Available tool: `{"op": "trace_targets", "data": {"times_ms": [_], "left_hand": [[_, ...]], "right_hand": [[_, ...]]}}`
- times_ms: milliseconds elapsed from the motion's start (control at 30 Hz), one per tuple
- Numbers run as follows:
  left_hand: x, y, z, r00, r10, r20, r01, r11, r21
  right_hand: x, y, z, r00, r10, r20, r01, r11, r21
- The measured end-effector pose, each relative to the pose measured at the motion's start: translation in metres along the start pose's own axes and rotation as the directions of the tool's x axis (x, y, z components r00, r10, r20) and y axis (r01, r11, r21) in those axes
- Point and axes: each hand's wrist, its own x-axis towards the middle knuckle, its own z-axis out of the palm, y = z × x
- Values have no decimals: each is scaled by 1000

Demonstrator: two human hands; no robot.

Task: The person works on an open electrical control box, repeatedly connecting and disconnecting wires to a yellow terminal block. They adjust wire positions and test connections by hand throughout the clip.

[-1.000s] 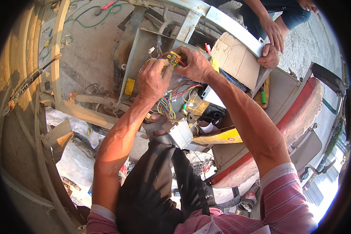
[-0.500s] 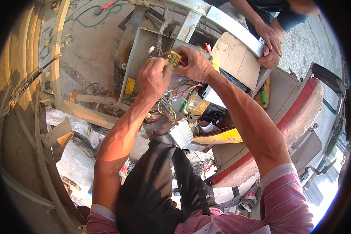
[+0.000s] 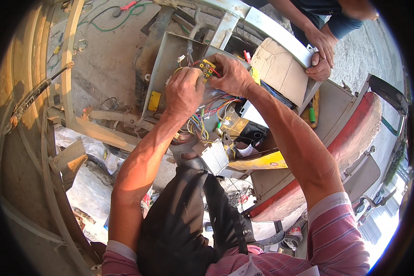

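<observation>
A small yellow terminal block (image 3: 207, 68) with metal screw contacts is held up between my two hands, over an open grey metal box (image 3: 163, 60). My left hand (image 3: 185, 92) is closed at its left side, fingertips pinched by the block and partly hidden by the back of the hand. From the other side my right hand (image 3: 230, 76) grips the block with thumb and fingers. A red wire (image 3: 215, 72) runs along the block near the right fingers. Below my hands spreads a tangle of coloured wires (image 3: 216, 106), with a finned silver unit (image 3: 214, 158) beneath it.
A flattened cardboard piece (image 3: 279, 69) lies right of the box. Another person's hands (image 3: 321, 55) rest on the pale metal frame bar (image 3: 278, 34). A green-handled tool (image 3: 312, 115) lies at the right. Yellowish wooden-looking bars (image 3: 67, 60) stand at the left.
The terminal block and both hands have shifted very slightly to the right, and the block's face is turned a little. Both hands keep their hold. The other person's hands barely move.
</observation>
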Motion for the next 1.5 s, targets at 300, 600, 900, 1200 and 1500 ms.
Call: {"op": "trace_targets", "data": {"times_ms": [300, 600, 900, 1200, 1500], "left_hand": [[0, -2, 0, 1000, -5, 21, 5, 1000, -3], [-12, -8, -16, 972, -233, -23, 228, 964, -137], [-15, -29, -35, 934, -352, -57, 352, 936, -25], [-4, -34, -43, 982, -182, 58, 191, 955, -228], [-17, -49, -61, 861, -305, 408, 507, 580, -637]], "right_hand": [[-1, -3, -2, 1000, -4, -3, 4, 1000, 6], [-1, -5, -2, 1000, 19, 15, -19, 1000, -13], [0, -7, -3, 998, 43, 38, -42, 999, -23], [-1, -6, -3, 999, 42, 35, -41, 999, -26], [-1, -5, -4, 997, 44, 67, -43, 999, -18]]}}
